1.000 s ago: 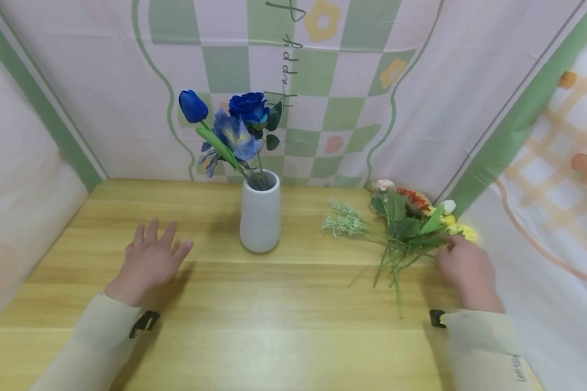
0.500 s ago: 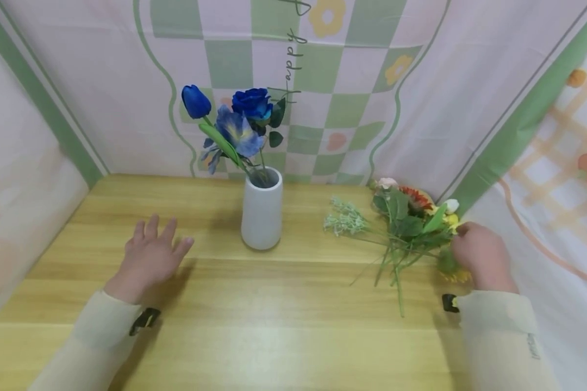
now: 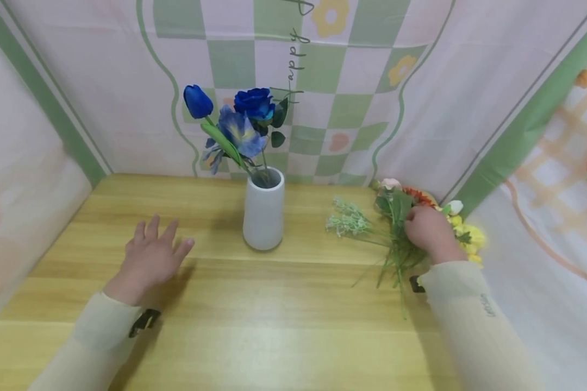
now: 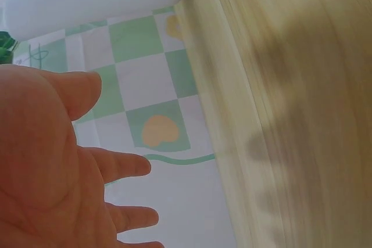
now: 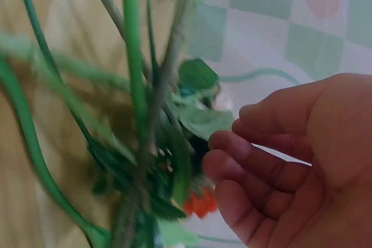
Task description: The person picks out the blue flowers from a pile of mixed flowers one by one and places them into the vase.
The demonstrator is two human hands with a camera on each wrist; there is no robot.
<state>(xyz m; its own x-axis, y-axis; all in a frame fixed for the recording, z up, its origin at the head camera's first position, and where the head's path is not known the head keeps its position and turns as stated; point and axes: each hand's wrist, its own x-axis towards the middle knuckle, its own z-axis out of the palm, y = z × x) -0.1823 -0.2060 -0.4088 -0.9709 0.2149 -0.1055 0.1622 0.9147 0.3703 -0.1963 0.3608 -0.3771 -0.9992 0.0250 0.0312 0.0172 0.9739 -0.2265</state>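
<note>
In the head view, my right hand (image 3: 430, 231) is over a pile of artificial flowers at the table's right side. The right wrist view shows its fingers loosely bent beside a pale green leaf (image 5: 204, 121), with no stem visible between them. Around it lie green stems (image 5: 133, 56), a red flower (image 3: 419, 196), a pink flower (image 3: 389, 184), a white bud (image 3: 454, 207) and yellow flowers (image 3: 473, 236). My left hand (image 3: 151, 258), fingers spread, hovers over the left part of the table and holds nothing. A white vase (image 3: 264, 217) stands between the hands.
Inside the vase are a blue tulip (image 3: 198, 101), a blue rose (image 3: 254, 103) and a blue-violet iris (image 3: 242, 133). A sprig of small white flowers (image 3: 348, 218) lies left of the pile. Patterned cloth (image 3: 323, 65) hangs behind the wooden table (image 3: 274, 315).
My right hand first shifted right, tipping a yellow flower down beside it, then moved left over the leaves. The yellow flower now lies at the right of the pile. The left hand stayed put.
</note>
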